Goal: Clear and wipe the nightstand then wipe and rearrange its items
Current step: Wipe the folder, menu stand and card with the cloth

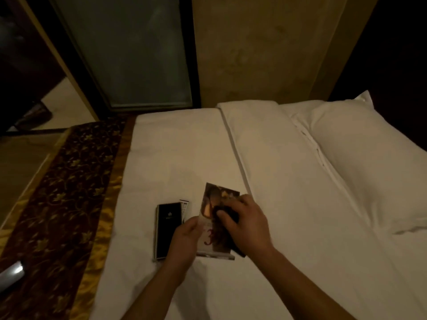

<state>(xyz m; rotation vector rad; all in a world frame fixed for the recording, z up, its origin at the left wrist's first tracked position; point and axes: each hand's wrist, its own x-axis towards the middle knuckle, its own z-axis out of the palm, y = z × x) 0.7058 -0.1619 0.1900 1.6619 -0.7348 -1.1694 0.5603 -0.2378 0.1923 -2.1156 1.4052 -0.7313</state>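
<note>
Working over the bed [288, 204], with no nightstand in view. Grips the left edge of the tilted picture card [209, 202] in the left hand [184, 236], fingers curled round it. Presses a dark cloth [231, 218] against the card's face with the right hand [242, 222], fingers bunched over the cloth. Just left on the sheet, a black folder [167, 229]. Likely risks: bending the card by rubbing hard against a one-edge hold on soft bedding; knocking it onto the folder; losing the cloth off the right edge.

Bare forearms [300, 279], left hand [186, 239], right hand [246, 224]
</note>
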